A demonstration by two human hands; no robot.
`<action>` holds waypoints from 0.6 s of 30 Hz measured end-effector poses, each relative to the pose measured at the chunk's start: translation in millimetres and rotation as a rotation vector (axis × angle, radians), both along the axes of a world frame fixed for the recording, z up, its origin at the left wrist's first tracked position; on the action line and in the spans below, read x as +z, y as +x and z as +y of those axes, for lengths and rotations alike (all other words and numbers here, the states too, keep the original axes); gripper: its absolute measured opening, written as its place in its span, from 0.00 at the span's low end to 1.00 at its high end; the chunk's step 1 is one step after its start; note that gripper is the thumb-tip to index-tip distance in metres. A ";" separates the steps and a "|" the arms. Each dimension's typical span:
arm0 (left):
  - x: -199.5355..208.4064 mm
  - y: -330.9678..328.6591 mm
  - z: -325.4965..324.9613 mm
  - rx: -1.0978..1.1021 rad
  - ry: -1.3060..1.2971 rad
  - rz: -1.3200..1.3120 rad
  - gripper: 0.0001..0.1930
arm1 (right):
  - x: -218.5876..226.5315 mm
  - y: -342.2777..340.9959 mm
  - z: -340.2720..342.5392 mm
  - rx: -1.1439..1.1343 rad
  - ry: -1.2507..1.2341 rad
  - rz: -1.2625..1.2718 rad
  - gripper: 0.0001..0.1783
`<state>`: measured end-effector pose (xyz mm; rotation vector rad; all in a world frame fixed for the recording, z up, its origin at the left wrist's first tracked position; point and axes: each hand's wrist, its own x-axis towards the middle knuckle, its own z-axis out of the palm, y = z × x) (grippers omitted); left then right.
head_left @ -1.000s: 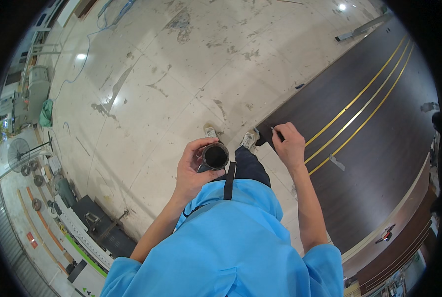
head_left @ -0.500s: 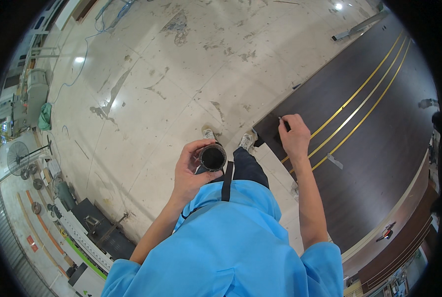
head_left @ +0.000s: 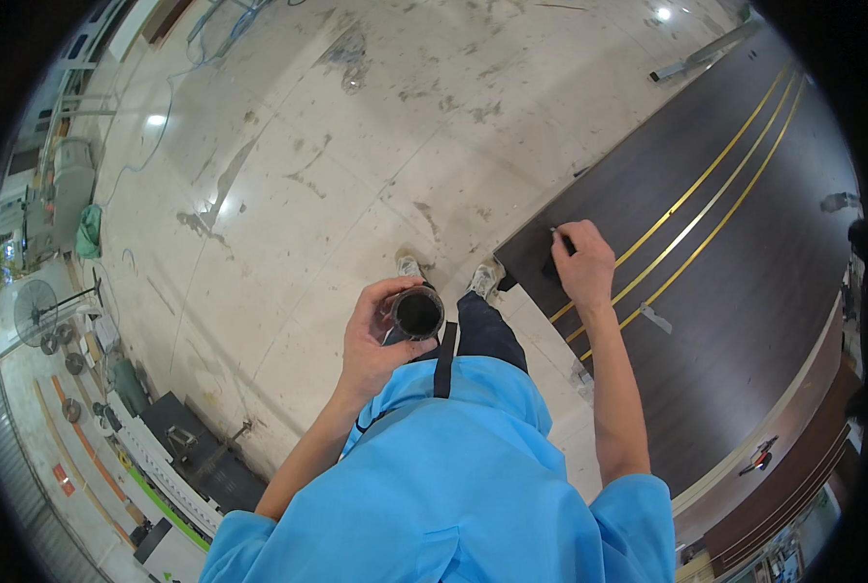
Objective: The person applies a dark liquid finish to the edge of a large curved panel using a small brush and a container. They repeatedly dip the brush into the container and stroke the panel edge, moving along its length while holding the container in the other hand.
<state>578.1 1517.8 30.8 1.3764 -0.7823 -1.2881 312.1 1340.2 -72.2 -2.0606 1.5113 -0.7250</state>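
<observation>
My left hand (head_left: 368, 333) is wrapped round a clear cup (head_left: 393, 313) in front of my waist. The cup's round mouth faces up, and its inside looks black. My right hand (head_left: 586, 264) is over the near left corner of a dark wood-grain panel (head_left: 706, 214), its fingers pinched together. A small pale tip shows at the fingertips, but what they hold is mostly hidden. Three gold strips (head_left: 681, 225) run along the panel to the right of this hand. A short piece of grey tape (head_left: 656, 319) is stuck near them.
My shoes (head_left: 486, 277) stand on a stained, pale tiled floor (head_left: 288, 194) beside the panel's corner. A metal bar (head_left: 696, 56) lies by the far edge. To the left are a standing fan (head_left: 37, 309) and a black machine (head_left: 201, 452). A red-and-black tool (head_left: 760, 455) lies at right.
My right hand has shifted slightly to the right over the panel, still pinched. My left hand keeps the cup in nearly the same place.
</observation>
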 end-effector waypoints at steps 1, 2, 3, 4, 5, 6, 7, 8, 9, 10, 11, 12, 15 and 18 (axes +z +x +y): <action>-0.1 -0.5 -0.7 -0.001 0.000 0.002 0.38 | -0.2 -0.2 -0.6 0.040 0.043 0.004 0.03; 0.0 -0.8 -1.2 0.000 -0.001 0.003 0.38 | -0.2 -1.1 -2.4 0.096 0.136 0.030 0.03; -0.2 -1.4 -1.7 0.001 -0.001 0.005 0.38 | -0.5 -2.1 -5.2 0.097 0.163 0.047 0.03; -0.5 -2.1 -2.2 0.001 -0.005 0.006 0.38 | -0.8 -3.2 -7.3 0.043 0.053 0.019 0.04; -0.6 -2.5 -2.5 0.001 -0.009 0.005 0.38 | -1.2 -5.1 -11.6 0.009 0.011 0.020 0.04; -0.6 -2.8 -2.7 0.001 -0.011 0.003 0.38 | -2.0 -6.4 -14.3 -0.024 -0.027 0.021 0.04; -0.7 -3.2 -3.0 0.001 -0.012 0.005 0.38 | -2.7 -8.7 -18.4 -0.064 -0.052 0.049 0.04; -0.9 -3.4 -3.6 0.001 -0.013 0.006 0.38 | -3.8 -10.0 -20.5 -0.068 -0.035 0.059 0.04; -0.9 -3.4 -4.4 0.000 -0.015 0.008 0.38 | -4.9 -11.6 -22.5 -0.080 -0.036 0.063 0.04; -0.7 -3.3 -5.1 -0.001 -0.013 0.008 0.38 | -6.1 -12.5 -23.4 -0.101 -0.071 0.054 0.04; -0.3 -3.2 -5.7 0.000 -0.012 0.008 0.38 | -7.2 -13.5 -23.7 -0.046 -0.031 0.041 0.04; 0.1 -3.6 -6.2 0.001 -0.010 0.009 0.38 | -8.1 -14.3 -24.2 0.001 -0.023 0.015 0.04; 0.8 -5.0 -8.8 -0.001 -0.012 0.004 0.38 | -8.7 -16.2 -26.2 0.042 -0.024 0.014 0.04; 1.0 -6.6 -11.3 -0.007 -0.013 0.013 0.38 | -6.6 -19.1 -33.1 -0.048 -0.069 0.073 0.04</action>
